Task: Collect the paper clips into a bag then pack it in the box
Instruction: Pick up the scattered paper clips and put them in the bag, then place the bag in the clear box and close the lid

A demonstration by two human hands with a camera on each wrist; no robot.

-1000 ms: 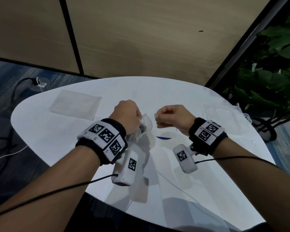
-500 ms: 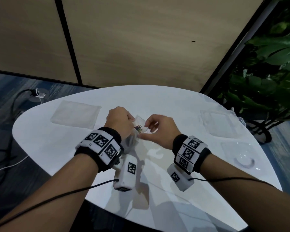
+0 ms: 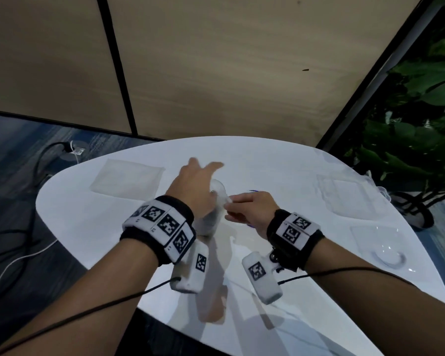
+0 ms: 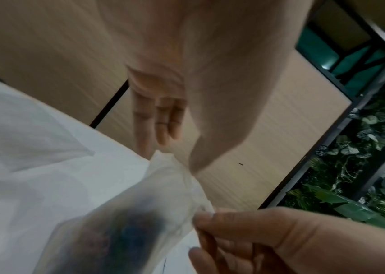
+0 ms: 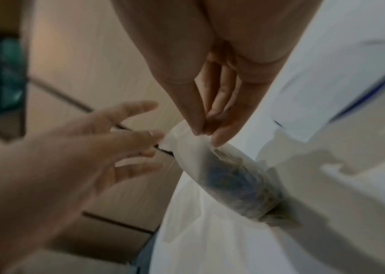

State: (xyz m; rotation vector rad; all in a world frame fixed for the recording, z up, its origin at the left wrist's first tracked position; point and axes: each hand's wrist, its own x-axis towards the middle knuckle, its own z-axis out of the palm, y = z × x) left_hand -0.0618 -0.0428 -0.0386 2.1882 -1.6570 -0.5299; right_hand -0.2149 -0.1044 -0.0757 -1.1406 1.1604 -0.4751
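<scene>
Paper clips [image 5: 238, 183], a dark blue-tinged clump, sit inside the small translucent bag [image 3: 213, 209], which hangs above the white table [image 3: 108, 227] between the two hands. Only the right hand [image 3: 249, 209] has hold of it, thumb and fingertips [image 5: 201, 126] pinching the bag's top edge. Just beside it, the left hand [image 3: 193, 186] is spread wide with straight fingers, gripping nothing; whether its fingertips brush the bag's rim I cannot tell.

Judging from this, the step is closing the mouth. It would go best with the pinch kept firm, the clump hanging low as ballast, and the free hand coming back to press the seal flat from one end to the other, so no clip escapes.

Farther off, a flat clear box [image 3: 344, 199] lies near the right rim, probably where the bag goes. A clear sheet [image 3: 127, 179] lies at the far left.
</scene>
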